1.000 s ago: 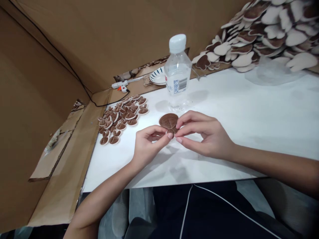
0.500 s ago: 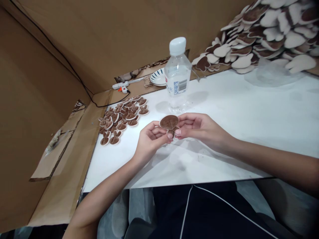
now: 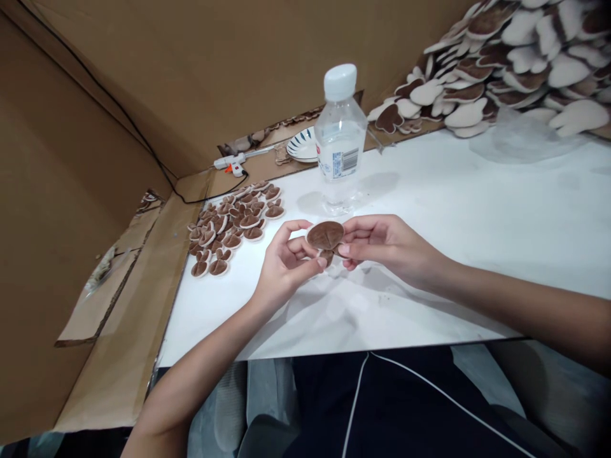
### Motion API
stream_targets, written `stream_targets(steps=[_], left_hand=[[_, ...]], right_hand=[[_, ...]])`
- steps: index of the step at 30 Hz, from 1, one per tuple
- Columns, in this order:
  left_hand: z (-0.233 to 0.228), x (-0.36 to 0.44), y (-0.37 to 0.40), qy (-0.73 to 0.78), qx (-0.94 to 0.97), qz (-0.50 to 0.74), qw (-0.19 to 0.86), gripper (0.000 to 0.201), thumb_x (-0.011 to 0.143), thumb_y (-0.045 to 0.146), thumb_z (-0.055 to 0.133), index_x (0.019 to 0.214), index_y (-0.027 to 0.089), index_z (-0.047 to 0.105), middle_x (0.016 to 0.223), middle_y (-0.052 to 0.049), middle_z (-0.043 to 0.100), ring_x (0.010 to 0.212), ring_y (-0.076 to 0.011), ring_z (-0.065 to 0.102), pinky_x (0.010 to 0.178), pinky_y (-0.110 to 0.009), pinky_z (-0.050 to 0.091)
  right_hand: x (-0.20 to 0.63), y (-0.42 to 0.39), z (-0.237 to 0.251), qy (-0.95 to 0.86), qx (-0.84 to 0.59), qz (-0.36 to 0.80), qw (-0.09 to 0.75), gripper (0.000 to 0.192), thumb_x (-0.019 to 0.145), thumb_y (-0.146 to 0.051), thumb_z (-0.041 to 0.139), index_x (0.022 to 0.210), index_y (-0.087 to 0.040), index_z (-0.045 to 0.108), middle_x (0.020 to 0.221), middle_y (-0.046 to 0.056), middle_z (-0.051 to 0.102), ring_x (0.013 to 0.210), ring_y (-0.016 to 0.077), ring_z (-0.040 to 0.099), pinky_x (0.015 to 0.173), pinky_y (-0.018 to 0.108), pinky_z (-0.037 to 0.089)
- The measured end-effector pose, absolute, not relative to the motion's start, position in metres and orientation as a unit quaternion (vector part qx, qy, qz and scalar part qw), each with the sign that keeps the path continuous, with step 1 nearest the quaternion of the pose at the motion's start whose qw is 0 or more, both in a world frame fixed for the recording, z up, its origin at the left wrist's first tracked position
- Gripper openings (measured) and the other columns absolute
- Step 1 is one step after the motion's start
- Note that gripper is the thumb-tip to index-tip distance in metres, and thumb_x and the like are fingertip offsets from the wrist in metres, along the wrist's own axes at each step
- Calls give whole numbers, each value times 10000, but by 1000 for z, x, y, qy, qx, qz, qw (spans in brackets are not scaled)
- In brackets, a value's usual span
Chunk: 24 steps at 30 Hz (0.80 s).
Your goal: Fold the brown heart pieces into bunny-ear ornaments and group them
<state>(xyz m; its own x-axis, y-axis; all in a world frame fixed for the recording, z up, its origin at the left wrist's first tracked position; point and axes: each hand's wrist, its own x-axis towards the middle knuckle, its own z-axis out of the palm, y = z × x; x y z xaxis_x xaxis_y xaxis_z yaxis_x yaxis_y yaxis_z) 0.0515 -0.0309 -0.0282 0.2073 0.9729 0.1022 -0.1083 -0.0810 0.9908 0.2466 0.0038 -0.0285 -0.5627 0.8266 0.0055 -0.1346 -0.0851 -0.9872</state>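
Brown cardboard walls enclose a white counter [image 3: 477, 216], above whose near edge a round brown padded fabric disc [image 3: 325, 235] is held between both hands. The left hand [image 3: 281, 267] is closed on the disc's left rim, fingers curled and thumb tip under it; the right hand [image 3: 382, 245] is pinched on its right rim. Behind the disc, a clear plastic water bottle with a white cap [image 3: 340, 143] is stood upright. Small brown-and-white fabric pieces [image 3: 231, 226] are spread toward the counter's left edge. A white glue gun [image 3: 229, 164] and a striped dish [image 3: 301, 146] are set beyond the far left corner, and larger brown-and-white pieces [image 3: 506, 57] are heaped at the far right corner.
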Motion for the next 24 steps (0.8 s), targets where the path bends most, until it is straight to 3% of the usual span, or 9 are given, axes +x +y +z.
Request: stream_targets(steps=[5, 11, 15, 17, 20, 24], left_hand=[[-30, 54, -31, 400, 553, 496, 537, 415, 696, 244, 756, 1041, 177, 537, 905, -33, 659, 737, -126, 624, 643, -242, 523], [-29, 56, -33, 421, 536, 504, 531, 299, 685, 228, 771, 856, 153, 538, 749, -7, 670, 667, -110, 631, 647, -222, 511], [-29, 51, -33, 417, 538, 508, 528, 317, 719, 227, 743, 923, 176, 506, 687, 13, 676, 618, -110, 631, 622, -216, 496], [-29, 49, -32, 409, 542, 503, 535, 307, 751, 228, 710, 961, 186, 490, 686, 15, 677, 620, -119, 638, 637, -236, 508], [-30, 48, -30, 405, 551, 495, 536, 214, 774, 243, 680, 849, 165, 496, 686, 11, 643, 618, -106, 614, 614, -223, 499], [-28, 52, -30, 411, 550, 502, 526, 292, 734, 228, 725, 819, 176, 451, 674, 31, 601, 605, -81, 567, 574, -191, 473]], right_hand=[[245, 4, -26, -574, -316, 682, 324, 281, 709, -243, 750, 965, -146, 687, 752, 32, 690, 656, 130, 631, 620, 263, 507], [243, 2, -25, -578, -315, 704, 268, 237, 662, -247, 782, 849, -138, 685, 799, 37, 681, 767, 150, 641, 677, 280, 535], [245, 3, -22, -590, -319, 687, 280, 181, 693, -281, 758, 731, -133, 661, 772, 32, 675, 739, 139, 636, 689, 286, 540], [245, 3, -20, -587, -322, 682, 293, 181, 725, -300, 730, 737, -136, 655, 776, 31, 681, 729, 133, 635, 676, 275, 538], [245, 3, -19, -583, -322, 688, 288, 173, 734, -292, 718, 735, -140, 637, 749, 28, 675, 713, 133, 636, 655, 265, 536], [244, 4, -20, -574, -329, 696, 279, 157, 720, -251, 726, 741, -151, 608, 710, 19, 648, 676, 130, 630, 632, 257, 537]])
